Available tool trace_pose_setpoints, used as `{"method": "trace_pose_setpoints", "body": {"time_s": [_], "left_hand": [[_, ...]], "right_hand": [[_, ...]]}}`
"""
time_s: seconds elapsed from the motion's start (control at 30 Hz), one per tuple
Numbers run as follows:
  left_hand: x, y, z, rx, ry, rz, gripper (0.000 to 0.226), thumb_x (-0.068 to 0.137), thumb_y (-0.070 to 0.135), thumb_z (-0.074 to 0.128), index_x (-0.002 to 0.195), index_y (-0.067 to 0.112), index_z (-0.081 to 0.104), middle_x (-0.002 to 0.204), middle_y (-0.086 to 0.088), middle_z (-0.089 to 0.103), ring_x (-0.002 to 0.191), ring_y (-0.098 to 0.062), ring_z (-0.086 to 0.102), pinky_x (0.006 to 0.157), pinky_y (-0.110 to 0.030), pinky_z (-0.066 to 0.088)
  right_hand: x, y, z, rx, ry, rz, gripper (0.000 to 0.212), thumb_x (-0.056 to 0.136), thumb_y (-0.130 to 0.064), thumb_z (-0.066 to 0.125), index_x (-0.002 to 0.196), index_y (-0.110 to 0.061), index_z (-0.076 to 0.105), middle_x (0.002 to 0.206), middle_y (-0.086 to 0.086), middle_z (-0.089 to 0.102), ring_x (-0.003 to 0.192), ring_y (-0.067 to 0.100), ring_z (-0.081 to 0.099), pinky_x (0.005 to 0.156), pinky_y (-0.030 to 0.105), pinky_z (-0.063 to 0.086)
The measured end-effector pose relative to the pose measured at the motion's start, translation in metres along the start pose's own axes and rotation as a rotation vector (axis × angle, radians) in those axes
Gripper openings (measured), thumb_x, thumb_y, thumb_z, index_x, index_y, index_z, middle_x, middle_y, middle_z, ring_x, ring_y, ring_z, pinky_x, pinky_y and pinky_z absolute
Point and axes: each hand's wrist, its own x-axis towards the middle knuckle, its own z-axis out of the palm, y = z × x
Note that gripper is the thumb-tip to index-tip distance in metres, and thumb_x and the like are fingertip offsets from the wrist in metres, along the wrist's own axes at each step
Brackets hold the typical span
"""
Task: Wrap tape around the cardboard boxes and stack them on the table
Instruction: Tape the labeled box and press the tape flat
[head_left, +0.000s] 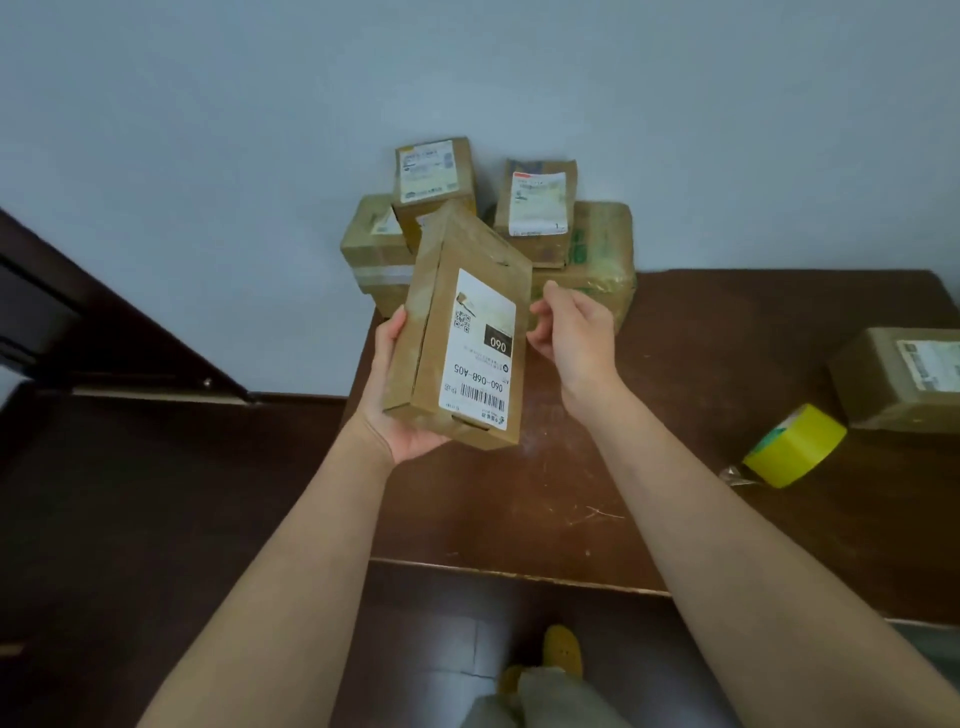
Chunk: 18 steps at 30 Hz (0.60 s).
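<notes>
Now left hand (397, 415) (underneath) holds box (462, 332).

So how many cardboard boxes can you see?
6. One in the left hand, four stacked by the wall, one at the table's right edge. More may hide behind.

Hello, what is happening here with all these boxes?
A person is holding one labelled cardboard box in the left hand above the table. The right hand is open beside it, holding nothing. Four boxes are already stacked against the wall. A yellow tape roll and another box lie at the right.
</notes>
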Motion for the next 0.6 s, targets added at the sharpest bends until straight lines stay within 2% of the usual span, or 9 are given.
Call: {"method": "trace_pose_setpoints", "body": {"time_s": [0.07, 0.17, 0.23, 0.3, 0.4, 0.5, 0.53, 0.6], "left_hand": [[-0.001, 0.005, -0.012, -0.027, -0.019, -0.011, 0.092, 0.073, 0.079, 0.053, 0.145, 0.022, 0.049, 0.148, -0.014, 0.048, 0.135, -0.035, 0.045, 0.111, -0.049, 0.036], [-0.002, 0.010, -0.034, -0.057, -0.070, -0.067, 0.098, 0.072, 0.082, 0.054, 0.150, 0.023, 0.041, 0.154, -0.015, 0.039, 0.144, -0.038, 0.031, 0.118, -0.054, 0.019], [0.001, 0.014, -0.050, -0.079, -0.105, -0.110, 0.101, 0.072, 0.083, 0.054, 0.152, 0.022, 0.037, 0.157, -0.016, 0.034, 0.146, -0.040, 0.026, 0.120, -0.056, 0.013], [0.008, 0.021, -0.061, -0.067, -0.136, -0.145, 0.100, 0.074, 0.082, 0.054, 0.152, 0.022, 0.036, 0.158, -0.016, 0.032, 0.146, -0.040, 0.025, 0.120, -0.057, 0.011], [0.021, 0.033, -0.075, -0.050, -0.120, -0.177, 0.082, 0.082, 0.071, 0.051, 0.147, 0.021, 0.046, 0.151, -0.015, 0.043, 0.137, -0.037, 0.041, 0.117, -0.053, 0.023], [0.030, 0.047, -0.095, 0.104, -0.007, -0.196, 0.053, 0.086, 0.047, 0.051, 0.125, 0.014, 0.066, 0.132, -0.015, 0.061, 0.118, -0.035, 0.058, 0.106, -0.050, 0.038], [0.033, 0.051, -0.105, 0.214, 0.024, -0.199, 0.048, 0.085, 0.042, 0.051, 0.117, 0.012, 0.068, 0.123, -0.014, 0.064, 0.113, -0.033, 0.059, 0.103, -0.049, 0.040], [0.035, 0.061, -0.126, 0.400, 0.106, -0.174, 0.036, 0.088, 0.036, 0.052, 0.110, 0.012, 0.067, 0.107, -0.011, 0.064, 0.099, -0.030, 0.063, 0.092, -0.044, 0.049]], "right_hand": [[0.003, 0.002, 0.013, 0.008, -0.013, -0.002, 0.036, 0.102, -0.022, 0.054, 0.068, -0.012, 0.060, 0.050, -0.004, 0.047, 0.054, 0.009, 0.045, 0.072, 0.031, 0.046], [0.009, 0.013, 0.031, -0.042, 0.034, -0.006, 0.026, 0.100, -0.024, 0.058, 0.076, -0.014, 0.057, 0.067, -0.004, 0.055, 0.063, 0.010, 0.049, 0.076, 0.036, 0.050], [0.012, 0.022, 0.038, -0.125, 0.079, 0.041, 0.016, 0.098, -0.032, 0.061, 0.093, -0.018, 0.056, 0.089, -0.006, 0.060, 0.077, 0.009, 0.055, 0.087, 0.039, 0.052], [0.017, 0.030, 0.042, -0.151, 0.044, 0.157, 0.029, 0.097, -0.043, 0.060, 0.113, -0.020, 0.054, 0.106, -0.006, 0.062, 0.090, 0.009, 0.058, 0.091, 0.037, 0.053], [0.025, 0.045, 0.048, -0.099, -0.067, 0.277, 0.041, 0.100, -0.047, 0.054, 0.131, -0.020, 0.049, 0.116, 0.001, 0.067, 0.100, 0.019, 0.065, 0.090, 0.045, 0.055], [0.033, 0.060, 0.055, -0.108, 0.056, 0.256, 0.036, 0.101, -0.039, 0.056, 0.131, -0.019, 0.053, 0.117, 0.003, 0.069, 0.102, 0.022, 0.068, 0.092, 0.044, 0.055], [0.033, 0.064, 0.057, -0.124, 0.096, 0.259, 0.033, 0.101, -0.035, 0.058, 0.130, -0.018, 0.055, 0.113, 0.003, 0.070, 0.096, 0.021, 0.069, 0.085, 0.040, 0.058], [0.031, 0.071, 0.063, -0.154, 0.081, 0.287, 0.027, 0.101, -0.024, 0.060, 0.127, -0.020, 0.058, 0.101, 0.001, 0.072, 0.076, 0.014, 0.071, 0.061, 0.029, 0.058]]}}
